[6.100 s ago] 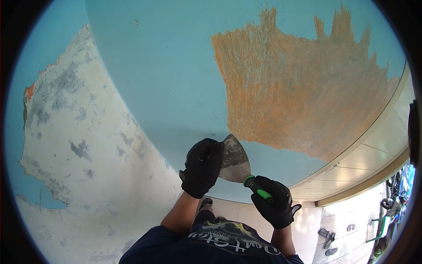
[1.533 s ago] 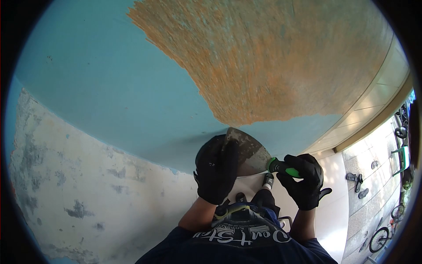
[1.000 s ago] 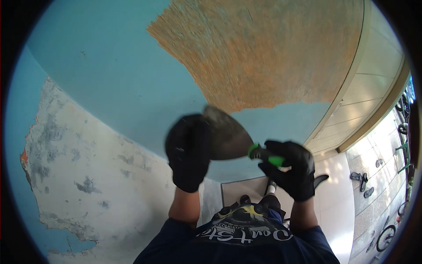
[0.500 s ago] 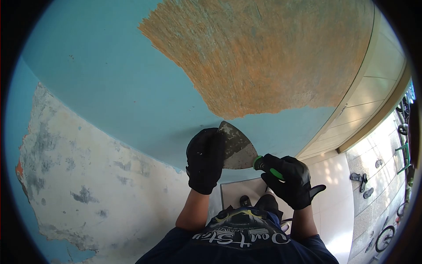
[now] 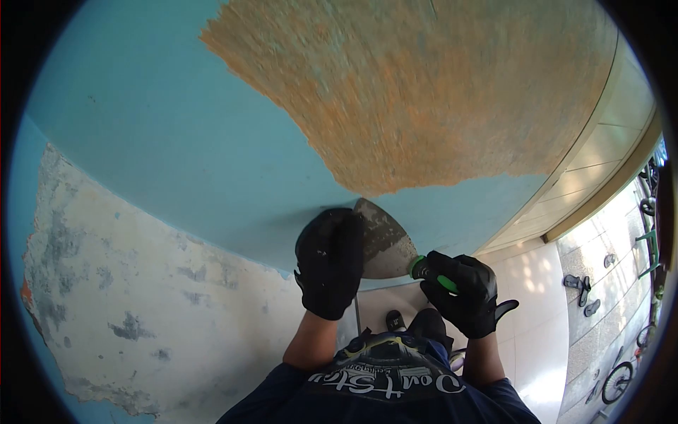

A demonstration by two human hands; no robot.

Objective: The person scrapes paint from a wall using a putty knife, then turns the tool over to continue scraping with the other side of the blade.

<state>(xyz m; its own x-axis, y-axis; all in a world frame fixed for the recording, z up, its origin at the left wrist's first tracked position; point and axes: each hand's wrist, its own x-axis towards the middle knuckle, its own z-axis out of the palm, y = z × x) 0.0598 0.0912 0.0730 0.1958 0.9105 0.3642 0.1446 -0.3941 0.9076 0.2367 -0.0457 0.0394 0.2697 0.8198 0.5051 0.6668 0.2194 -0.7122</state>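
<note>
A wide putty knife (image 5: 387, 244) with a green and black handle is held out in front of the wall. Its triangular metal blade is blotched with dark grey residue. My right hand (image 5: 462, 293), in a black glove, is closed round the handle, with the thumb sticking out to the right. My left hand (image 5: 328, 261), also black-gloved, has its fingers pressed together at the left edge of the blade. The fingertips are partly hidden. Above the blade, the wall's blue paint (image 5: 233, 155) meets a rough orange-brown stripped patch (image 5: 431, 92).
At left, a whitish wall section (image 5: 134, 283) shows grey blotches and ragged paint edges. A pale panelled frame (image 5: 590, 162) borders the right. Pale floor tiles (image 5: 530, 318) lie below. Sandals (image 5: 583, 290), a green stool (image 5: 648, 251) and a bicycle wheel (image 5: 618, 381) are outside at right.
The view has shifted slightly, and the stripped patch sits a little further left. Both hands keep nearly the same hold on the putty knife, which has dropped slightly in view.
</note>
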